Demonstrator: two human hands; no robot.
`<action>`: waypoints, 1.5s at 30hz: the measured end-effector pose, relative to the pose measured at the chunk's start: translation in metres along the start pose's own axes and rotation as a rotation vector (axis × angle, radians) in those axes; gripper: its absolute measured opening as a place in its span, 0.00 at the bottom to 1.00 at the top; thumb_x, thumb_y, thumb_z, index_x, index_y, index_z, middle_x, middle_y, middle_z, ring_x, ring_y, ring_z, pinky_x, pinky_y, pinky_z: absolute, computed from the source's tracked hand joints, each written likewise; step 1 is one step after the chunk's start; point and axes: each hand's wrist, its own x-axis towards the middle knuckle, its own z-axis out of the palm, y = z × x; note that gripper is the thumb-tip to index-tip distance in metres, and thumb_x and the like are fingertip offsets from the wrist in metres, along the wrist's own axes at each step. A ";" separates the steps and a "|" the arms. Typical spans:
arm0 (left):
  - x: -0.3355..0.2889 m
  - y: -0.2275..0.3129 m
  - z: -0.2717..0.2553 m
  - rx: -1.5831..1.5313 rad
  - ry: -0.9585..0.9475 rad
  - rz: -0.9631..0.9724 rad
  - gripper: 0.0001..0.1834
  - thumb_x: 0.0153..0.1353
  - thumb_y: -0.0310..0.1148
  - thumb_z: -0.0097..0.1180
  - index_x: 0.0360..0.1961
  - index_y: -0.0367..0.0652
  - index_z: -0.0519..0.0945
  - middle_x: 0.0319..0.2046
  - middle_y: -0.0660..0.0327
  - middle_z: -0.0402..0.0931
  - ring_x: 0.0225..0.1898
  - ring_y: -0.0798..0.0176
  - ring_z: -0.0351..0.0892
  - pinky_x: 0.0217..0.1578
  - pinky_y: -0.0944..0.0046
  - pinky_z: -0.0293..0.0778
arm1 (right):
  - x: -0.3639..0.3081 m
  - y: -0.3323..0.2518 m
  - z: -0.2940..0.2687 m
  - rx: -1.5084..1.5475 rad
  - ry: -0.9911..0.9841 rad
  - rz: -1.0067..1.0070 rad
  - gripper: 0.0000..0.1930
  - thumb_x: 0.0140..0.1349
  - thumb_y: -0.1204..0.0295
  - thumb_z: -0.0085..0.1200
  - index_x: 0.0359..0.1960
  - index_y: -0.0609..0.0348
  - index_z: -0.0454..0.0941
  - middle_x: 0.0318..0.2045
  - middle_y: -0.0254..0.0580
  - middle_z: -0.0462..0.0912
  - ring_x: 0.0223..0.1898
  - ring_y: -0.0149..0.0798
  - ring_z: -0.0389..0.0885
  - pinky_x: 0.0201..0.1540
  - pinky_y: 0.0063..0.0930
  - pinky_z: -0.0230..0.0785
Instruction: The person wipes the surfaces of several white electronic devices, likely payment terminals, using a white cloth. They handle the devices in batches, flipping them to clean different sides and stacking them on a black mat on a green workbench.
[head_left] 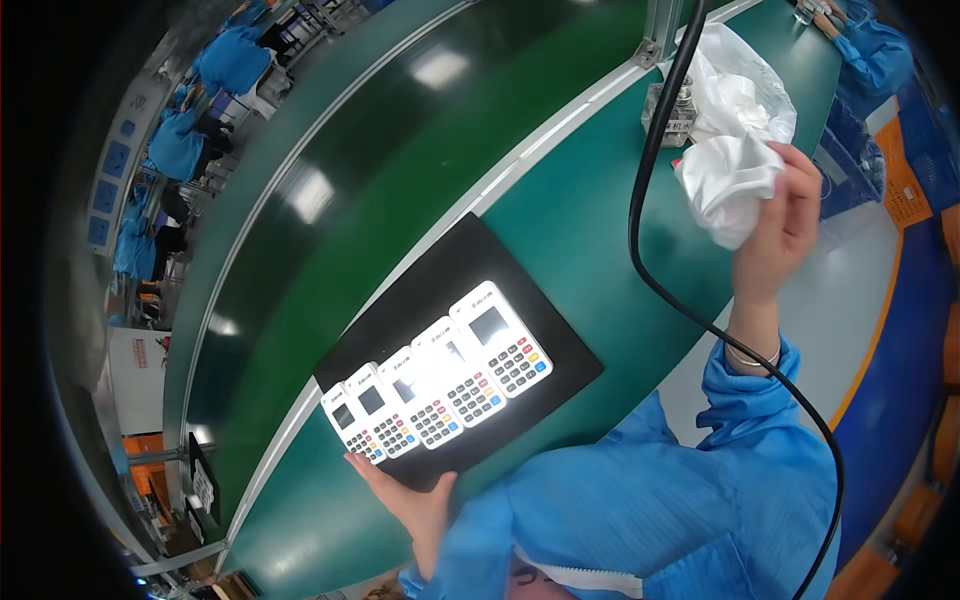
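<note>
Green desk [560,230], centre frame; black tray [545,330] on it, long axis lower left to upper right, bearing five white keypad terminals [440,385]; white cloth [730,180], upper right, bunched in right hand [785,225] grip; left hand [405,495] spread flat, touching tray's lower-left edge, nearer the terminals

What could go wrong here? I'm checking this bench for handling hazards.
1. The black tray carries five white keypad devices lying loose; only the left hand steadies its near edge, so they might slide if it tips.
2. The right hand lifts a white cloth right beside the hanging black cable, which it could snag.
</note>
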 end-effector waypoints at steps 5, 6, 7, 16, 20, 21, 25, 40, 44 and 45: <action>0.004 -0.008 0.004 -0.070 0.014 0.061 0.76 0.31 0.26 0.79 0.80 0.41 0.40 0.80 0.45 0.37 0.80 0.42 0.39 0.78 0.48 0.40 | -0.012 0.008 0.001 -0.023 -0.177 0.117 0.06 0.64 0.73 0.63 0.36 0.63 0.79 0.40 0.45 0.84 0.41 0.39 0.81 0.47 0.29 0.71; 0.001 -0.011 0.001 -0.066 0.019 0.070 0.76 0.30 0.26 0.79 0.80 0.41 0.40 0.80 0.45 0.37 0.80 0.42 0.38 0.78 0.47 0.39 | -0.018 0.007 -0.003 0.003 -0.233 0.215 0.07 0.65 0.72 0.63 0.36 0.63 0.79 0.39 0.45 0.83 0.39 0.38 0.80 0.46 0.29 0.71; -0.003 -0.012 -0.001 -0.017 0.003 0.048 0.77 0.30 0.34 0.81 0.79 0.40 0.41 0.79 0.42 0.36 0.80 0.40 0.38 0.77 0.45 0.41 | -0.024 0.008 -0.008 0.027 -0.290 0.313 0.08 0.65 0.71 0.62 0.36 0.63 0.78 0.39 0.45 0.83 0.38 0.38 0.79 0.46 0.28 0.71; -0.001 -0.019 0.001 -0.053 0.005 0.101 0.77 0.29 0.34 0.81 0.80 0.43 0.42 0.80 0.43 0.35 0.80 0.39 0.38 0.77 0.44 0.42 | -0.031 0.005 -0.010 0.627 -0.375 0.683 0.13 0.77 0.65 0.49 0.42 0.64 0.78 0.48 0.48 0.84 0.52 0.43 0.81 0.61 0.35 0.68; -0.001 -0.018 0.001 -0.028 0.007 0.080 0.78 0.27 0.33 0.81 0.79 0.42 0.42 0.80 0.43 0.35 0.79 0.38 0.39 0.76 0.44 0.43 | 0.013 0.020 0.003 0.986 -0.153 0.822 0.16 0.78 0.61 0.48 0.45 0.65 0.78 0.42 0.48 0.85 0.47 0.41 0.85 0.58 0.38 0.76; 0.000 -0.017 0.000 -0.017 0.000 0.080 0.79 0.27 0.37 0.82 0.79 0.41 0.42 0.79 0.41 0.35 0.79 0.37 0.39 0.76 0.43 0.44 | 0.020 0.037 0.005 0.908 -0.133 0.803 0.16 0.77 0.61 0.49 0.45 0.64 0.78 0.41 0.47 0.85 0.45 0.41 0.85 0.55 0.37 0.77; 0.001 -0.016 -0.001 0.007 -0.016 0.077 0.81 0.27 0.46 0.84 0.79 0.38 0.41 0.79 0.38 0.33 0.79 0.34 0.39 0.74 0.41 0.45 | 0.047 0.060 0.025 0.348 -0.005 0.657 0.12 0.74 0.66 0.53 0.45 0.64 0.81 0.39 0.43 0.84 0.38 0.36 0.85 0.40 0.31 0.79; -0.001 -0.027 0.003 0.019 0.039 0.190 0.78 0.37 0.63 0.79 0.79 0.40 0.42 0.78 0.37 0.36 0.79 0.33 0.39 0.74 0.39 0.45 | 0.073 0.057 0.034 -0.804 -0.253 -0.027 0.07 0.70 0.68 0.54 0.42 0.51 0.83 0.42 0.39 0.82 0.39 0.52 0.85 0.41 0.46 0.76; -0.003 -0.025 -0.001 0.049 0.061 0.208 0.76 0.39 0.65 0.77 0.79 0.41 0.44 0.78 0.37 0.37 0.78 0.32 0.42 0.73 0.39 0.48 | 0.077 0.073 0.030 -0.865 -0.359 -0.080 0.06 0.68 0.71 0.55 0.43 0.54 0.82 0.46 0.42 0.81 0.43 0.54 0.83 0.43 0.46 0.76; -0.003 -0.020 -0.004 0.041 0.033 0.169 0.75 0.39 0.62 0.78 0.79 0.42 0.44 0.78 0.37 0.36 0.78 0.32 0.43 0.73 0.40 0.49 | 0.077 0.083 0.027 -0.837 -0.340 -0.134 0.06 0.67 0.72 0.55 0.43 0.55 0.82 0.47 0.44 0.81 0.44 0.55 0.83 0.44 0.46 0.75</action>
